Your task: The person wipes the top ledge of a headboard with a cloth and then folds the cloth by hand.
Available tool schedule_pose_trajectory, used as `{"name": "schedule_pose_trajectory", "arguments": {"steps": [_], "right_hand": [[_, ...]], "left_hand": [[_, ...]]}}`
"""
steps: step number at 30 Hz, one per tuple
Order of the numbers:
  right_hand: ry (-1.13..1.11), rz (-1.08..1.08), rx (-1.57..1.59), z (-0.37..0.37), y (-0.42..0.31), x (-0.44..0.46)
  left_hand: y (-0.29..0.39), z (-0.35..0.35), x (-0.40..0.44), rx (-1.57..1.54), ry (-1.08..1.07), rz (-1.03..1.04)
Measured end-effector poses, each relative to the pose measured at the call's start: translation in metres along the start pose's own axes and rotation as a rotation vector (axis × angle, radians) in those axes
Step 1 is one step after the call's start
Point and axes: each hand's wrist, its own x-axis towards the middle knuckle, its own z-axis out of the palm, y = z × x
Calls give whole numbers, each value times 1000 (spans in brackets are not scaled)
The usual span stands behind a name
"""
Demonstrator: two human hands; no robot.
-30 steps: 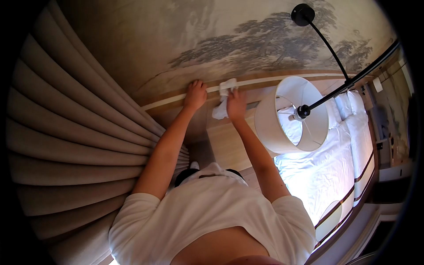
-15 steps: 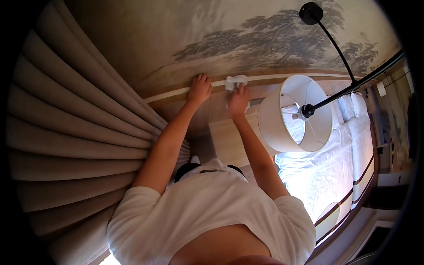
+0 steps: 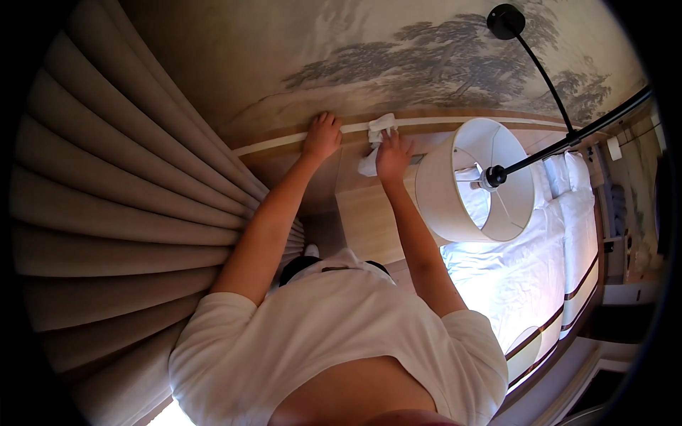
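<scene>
- Step in hand (judged): wiping along the pale trim strip (image 3: 273, 143) below the mural (image 3: 440, 67); the white cloth (image 3: 382, 123) is at the right hand (image 3: 393, 157).
- Right hand: fingers spread and extended, palm down over part of the cloth; whether the cloth is pinched or merely pressed cannot be told.
- Cloth: crumpled, emerging at the left side of the right hand, one end beyond the fingertips over the trim strip, the other beside the palm.
- Left hand (image 3: 323, 137): holds nothing visible; fingers loosely bent, resting at the trim strip, to the left of the cloth and apart from it.
- About the grip: lampshade (image 3: 435, 192) just right of the right hand and wrist; bedside cabinet (image 3: 366, 221) below the cloth, on the wearer's side.
- Next move (judged): calls for the cloth gathered fully under the right fingers, with clearance from the lampshade.
</scene>
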Motion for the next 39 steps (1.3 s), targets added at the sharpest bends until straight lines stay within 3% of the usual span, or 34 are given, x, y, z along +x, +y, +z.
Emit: {"name": "schedule_pose_trajectory", "arguments": {"steps": [5,14,27,39], "right_hand": [[-3,134,-71,9,8,7],[-30,188,39,6,3,11],[-112,92,181,0,-47,-8],[-87,152,48,2,-3,1]], "left_hand": [[-2,-1,3,-6,-78,-39],[2,-5,4,6,-114,-49],[0,-1,3,3,-12,-1],[3,-5,5,-33,-87,-41]]}}
